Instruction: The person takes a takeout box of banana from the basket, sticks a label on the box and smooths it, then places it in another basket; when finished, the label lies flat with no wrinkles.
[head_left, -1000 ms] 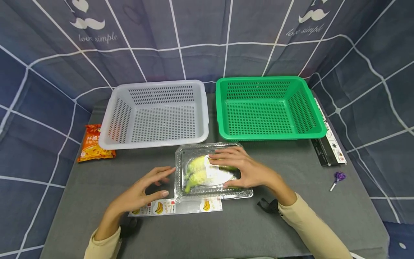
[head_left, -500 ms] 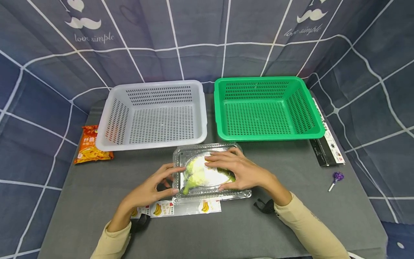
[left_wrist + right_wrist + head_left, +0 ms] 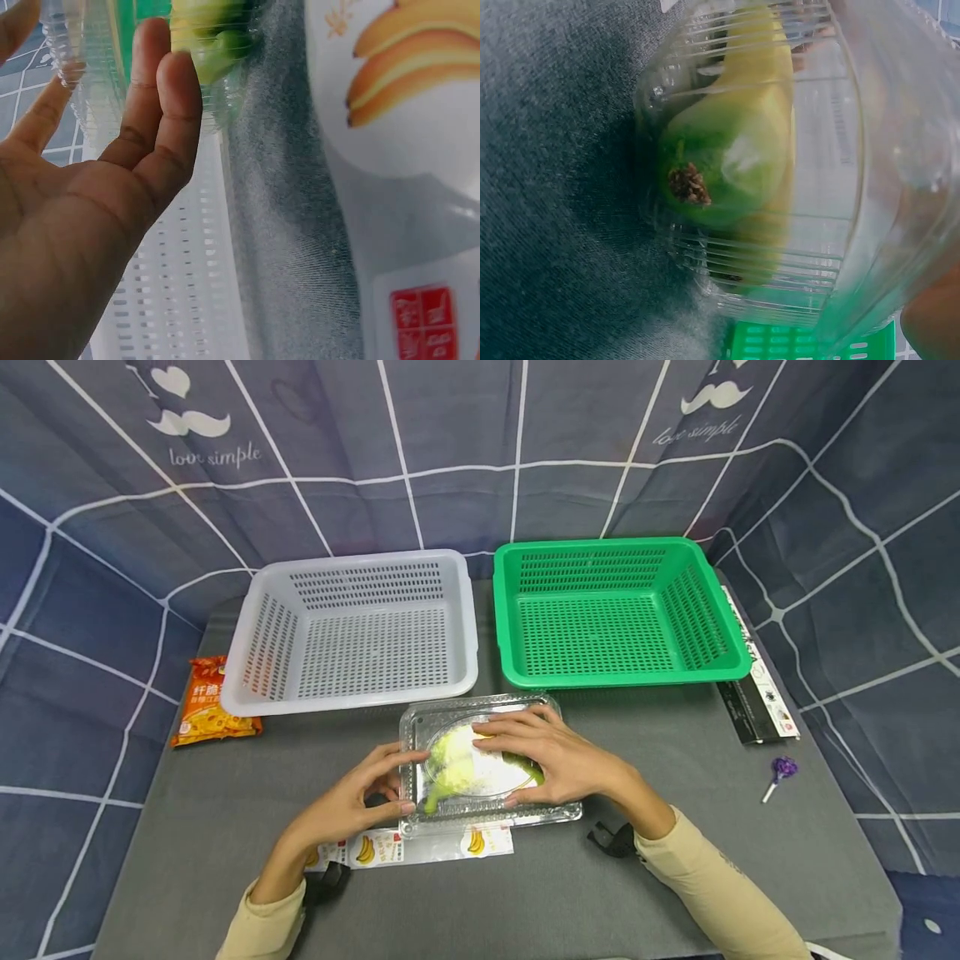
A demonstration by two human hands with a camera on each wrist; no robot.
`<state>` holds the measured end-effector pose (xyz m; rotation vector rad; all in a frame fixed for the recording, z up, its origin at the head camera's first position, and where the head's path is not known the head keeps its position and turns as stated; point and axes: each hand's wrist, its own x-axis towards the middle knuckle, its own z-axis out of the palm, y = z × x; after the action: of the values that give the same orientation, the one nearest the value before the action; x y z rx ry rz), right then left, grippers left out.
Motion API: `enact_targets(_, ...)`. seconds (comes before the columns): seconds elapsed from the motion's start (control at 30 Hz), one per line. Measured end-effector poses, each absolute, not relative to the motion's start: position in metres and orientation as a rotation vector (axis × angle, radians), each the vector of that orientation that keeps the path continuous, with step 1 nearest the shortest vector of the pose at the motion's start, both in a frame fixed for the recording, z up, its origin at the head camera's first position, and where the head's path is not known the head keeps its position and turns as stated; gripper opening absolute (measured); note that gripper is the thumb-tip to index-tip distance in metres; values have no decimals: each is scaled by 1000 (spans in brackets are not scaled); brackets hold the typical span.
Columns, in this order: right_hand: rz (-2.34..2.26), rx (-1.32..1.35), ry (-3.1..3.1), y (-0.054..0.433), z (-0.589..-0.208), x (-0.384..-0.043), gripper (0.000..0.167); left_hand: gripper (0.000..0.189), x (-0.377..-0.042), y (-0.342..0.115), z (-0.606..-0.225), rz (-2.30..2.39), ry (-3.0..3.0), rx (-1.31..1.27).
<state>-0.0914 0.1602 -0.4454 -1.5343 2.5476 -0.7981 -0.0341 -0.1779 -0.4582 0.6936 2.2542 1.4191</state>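
Note:
A clear plastic clamshell box [image 3: 491,814] lies on the grey table with yellow-green bananas [image 3: 446,777] inside. My right hand [image 3: 558,756] rests spread on its lid from the right, fingertips over a glare patch and thumb towards the near side. At the box's left edge is my left hand [image 3: 352,797], index finger reaching onto the lid and thumb at the near corner. The left wrist view shows two lower fingers [image 3: 169,105] lying against the box's side wall. Up close in the right wrist view is a green banana end [image 3: 720,165] with a brown tip.
A strip of banana labels [image 3: 431,847] lies in front of the box. Behind stand a white basket [image 3: 247,702] and a green basket [image 3: 630,681]. An orange snack bag [image 3: 213,706] is at left. A black-and-white carton [image 3: 757,710] and purple lollipop [image 3: 783,768] lie at right.
My left hand has moved right from beside the box onto its left edge. The right hand stays on the lid. Over the last half second the hands and box barely move.

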Motion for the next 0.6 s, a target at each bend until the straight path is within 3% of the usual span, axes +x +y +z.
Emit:
enact_targets(0.17, -905, -1564, 2558, 161, -448, -88, 76, 63, -31, -180, -460, 1470, 2201, 710)
enact_targets(0.37, -1108, -1410, 2528, 168, -448, -86, 81, 63, -30, -183, -462, 1476, 2193, 690)
enact_targets(0.6, -1173, -1290, 2643, 204, -438, -97, 88, 64, -35, -180, -461, 1488, 2185, 704)
